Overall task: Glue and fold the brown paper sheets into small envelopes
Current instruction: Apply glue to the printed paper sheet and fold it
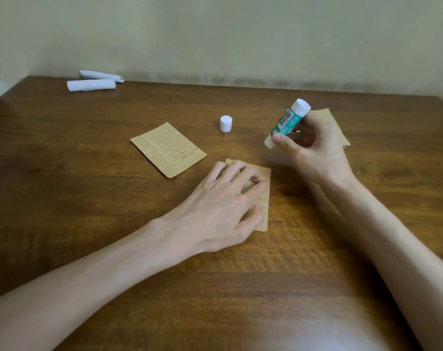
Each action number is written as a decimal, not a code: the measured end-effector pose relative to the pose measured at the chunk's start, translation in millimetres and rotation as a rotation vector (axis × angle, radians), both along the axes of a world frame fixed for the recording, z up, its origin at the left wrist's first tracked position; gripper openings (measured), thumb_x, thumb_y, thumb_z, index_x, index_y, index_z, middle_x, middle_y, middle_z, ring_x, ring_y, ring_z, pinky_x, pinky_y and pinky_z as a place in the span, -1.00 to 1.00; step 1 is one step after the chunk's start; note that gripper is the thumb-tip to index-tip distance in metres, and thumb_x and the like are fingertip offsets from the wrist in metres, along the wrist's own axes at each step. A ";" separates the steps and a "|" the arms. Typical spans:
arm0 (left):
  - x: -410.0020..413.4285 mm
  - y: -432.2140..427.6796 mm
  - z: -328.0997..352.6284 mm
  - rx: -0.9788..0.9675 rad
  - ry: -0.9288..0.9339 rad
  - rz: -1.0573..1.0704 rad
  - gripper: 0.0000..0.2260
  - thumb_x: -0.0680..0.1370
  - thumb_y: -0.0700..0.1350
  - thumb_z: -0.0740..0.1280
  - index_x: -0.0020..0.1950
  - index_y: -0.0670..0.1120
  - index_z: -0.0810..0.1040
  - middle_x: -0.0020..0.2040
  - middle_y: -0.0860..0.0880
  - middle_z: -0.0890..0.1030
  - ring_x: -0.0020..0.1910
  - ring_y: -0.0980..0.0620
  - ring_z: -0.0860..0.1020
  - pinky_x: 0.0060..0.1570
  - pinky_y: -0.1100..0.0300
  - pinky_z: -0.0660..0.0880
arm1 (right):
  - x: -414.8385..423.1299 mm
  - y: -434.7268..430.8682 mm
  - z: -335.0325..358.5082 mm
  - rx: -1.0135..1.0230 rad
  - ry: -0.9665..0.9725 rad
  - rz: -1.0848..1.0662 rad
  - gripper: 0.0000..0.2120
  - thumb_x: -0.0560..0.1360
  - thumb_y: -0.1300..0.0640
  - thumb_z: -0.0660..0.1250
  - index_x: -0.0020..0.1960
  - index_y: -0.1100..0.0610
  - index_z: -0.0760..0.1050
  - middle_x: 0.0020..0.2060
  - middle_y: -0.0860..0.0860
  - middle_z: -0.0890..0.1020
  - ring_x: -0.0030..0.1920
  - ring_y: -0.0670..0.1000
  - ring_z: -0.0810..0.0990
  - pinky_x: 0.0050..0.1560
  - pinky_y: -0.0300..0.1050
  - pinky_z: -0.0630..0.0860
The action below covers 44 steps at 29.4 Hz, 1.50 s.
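Brown paper sheet (pixel 263 198) pinned under spread fingers (pixel 236 165) of left hand (pixel 223 206) to stop sliding; right hand (pixel 316 148) fingers pinch uncapped glue stick (pixel 287 122) just beyond them.

A folded paper sheet (pixel 264 206) is lying on the table (pixel 88 173) near its middle, and the left hand (pixel 223 209) is resting on top of it, covering most of its left part. Behind and to the left of that sheet, a printed paper sheet (pixel 168 150) is lying flat, apart from it. A glue stick cap (pixel 226 124) is standing upright behind both, just right of the printed sheet. To the right, the right hand (pixel 316 145) is holding the glue stick (pixel 287 121) tilted above the table. More paper sheets (pixel 341 136) are lying behind that hand, partly hidden by it. Two rolled paper bundles (pixel 91 84) are lying side by side at the far left edge, near the wall (pixel 240 34).
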<state>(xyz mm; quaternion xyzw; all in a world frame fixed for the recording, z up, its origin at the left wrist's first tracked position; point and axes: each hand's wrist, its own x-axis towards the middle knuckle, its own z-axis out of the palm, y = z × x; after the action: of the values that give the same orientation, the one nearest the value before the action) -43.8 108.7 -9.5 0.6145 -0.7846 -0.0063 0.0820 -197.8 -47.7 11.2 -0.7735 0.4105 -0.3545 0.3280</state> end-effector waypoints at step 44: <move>45.0 4.2 -21.6 -0.110 0.366 0.191 -0.66 0.58 0.18 0.36 0.24 0.11 0.33 0.18 0.18 0.50 0.25 0.19 0.44 0.36 0.06 0.22 | 25.8 22.1 -19.1 -0.249 0.248 0.346 -0.78 0.61 0.16 0.43 0.20 0.11 0.47 0.03 -0.04 0.69 0.09 -0.02 0.69 0.13 0.07 0.62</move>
<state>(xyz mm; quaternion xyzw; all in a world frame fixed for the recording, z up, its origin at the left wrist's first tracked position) 1.1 112.9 -31.1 0.6692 -0.6941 -0.0672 0.2566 -172.0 -25.6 -7.8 -0.9043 0.2620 -0.2433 0.2333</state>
